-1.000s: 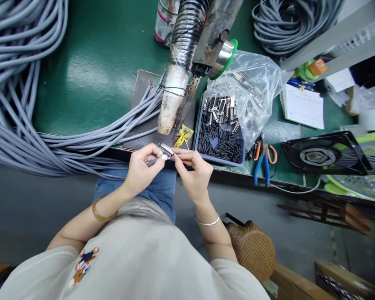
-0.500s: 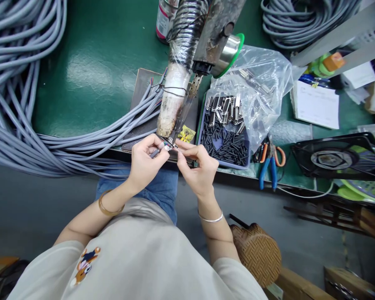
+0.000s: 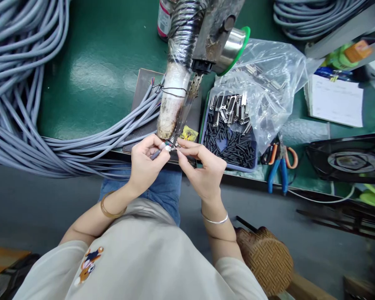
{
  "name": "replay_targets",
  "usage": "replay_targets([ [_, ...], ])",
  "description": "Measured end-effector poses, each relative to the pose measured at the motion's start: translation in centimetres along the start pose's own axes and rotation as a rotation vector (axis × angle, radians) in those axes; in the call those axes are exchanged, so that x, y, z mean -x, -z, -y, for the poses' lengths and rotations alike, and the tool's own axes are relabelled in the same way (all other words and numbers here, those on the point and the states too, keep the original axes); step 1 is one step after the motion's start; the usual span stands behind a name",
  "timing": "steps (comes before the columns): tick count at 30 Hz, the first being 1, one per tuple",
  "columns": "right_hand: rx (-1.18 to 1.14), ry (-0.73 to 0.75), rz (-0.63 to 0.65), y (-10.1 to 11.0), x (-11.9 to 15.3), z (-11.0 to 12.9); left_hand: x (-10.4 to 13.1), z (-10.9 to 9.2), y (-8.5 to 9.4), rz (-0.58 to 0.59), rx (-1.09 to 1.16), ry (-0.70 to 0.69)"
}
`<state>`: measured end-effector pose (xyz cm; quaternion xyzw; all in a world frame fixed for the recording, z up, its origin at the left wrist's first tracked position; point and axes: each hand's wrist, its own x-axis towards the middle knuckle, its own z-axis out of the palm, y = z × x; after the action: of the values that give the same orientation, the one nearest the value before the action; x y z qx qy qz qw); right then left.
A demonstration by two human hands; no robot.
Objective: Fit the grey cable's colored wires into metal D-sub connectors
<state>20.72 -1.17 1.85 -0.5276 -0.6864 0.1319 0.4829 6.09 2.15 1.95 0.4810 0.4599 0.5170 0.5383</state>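
My left hand (image 3: 149,160) pinches the end of a grey cable (image 3: 155,154) near the table's front edge. Small coloured wires fan out from it at a metal connector (image 3: 174,143), partly hidden by fingers. My right hand (image 3: 203,166) has thumb and fingers pressed together on a thin wire at the connector's right side. The tip of a soldering tool (image 3: 187,106) comes down from above onto the connector, between my two hands. Beside it hangs a white, scorched tube nozzle (image 3: 171,104). A yellow packet (image 3: 189,133) lies just behind my right fingers.
Grey cables (image 3: 90,143) run in from the left. A blue tray (image 3: 254,160) holds connectors and black sleeves under a plastic bag (image 3: 268,91). Blue-handled pliers (image 3: 279,168), a black fan (image 3: 346,160) and papers (image 3: 336,100) lie right. A woven stool (image 3: 265,260) stands below.
The view has shifted slightly, so the tray, pliers and fan appear farther right. My right hand sits a little farther right, its fingers still at the connector. My left hand keeps its grip.
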Motion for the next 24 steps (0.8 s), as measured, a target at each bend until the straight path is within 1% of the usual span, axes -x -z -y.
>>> replay_targets([
  [6,-0.003,-0.01,0.034,0.02,0.25,-0.23,-0.01,0.24,0.11,0.023,0.028,0.042],
  [11,0.011,-0.03,0.024,-0.12,0.02,-0.21,-0.04,0.16,0.02,0.014,0.015,0.038],
  [16,0.044,0.017,0.01,-0.04,-0.43,0.18,-0.03,-0.26,0.01,0.006,0.0,0.033],
  [24,0.078,0.018,0.041,0.0,-0.03,0.05,0.25,0.5,0.05,-0.002,-0.005,0.056],
])
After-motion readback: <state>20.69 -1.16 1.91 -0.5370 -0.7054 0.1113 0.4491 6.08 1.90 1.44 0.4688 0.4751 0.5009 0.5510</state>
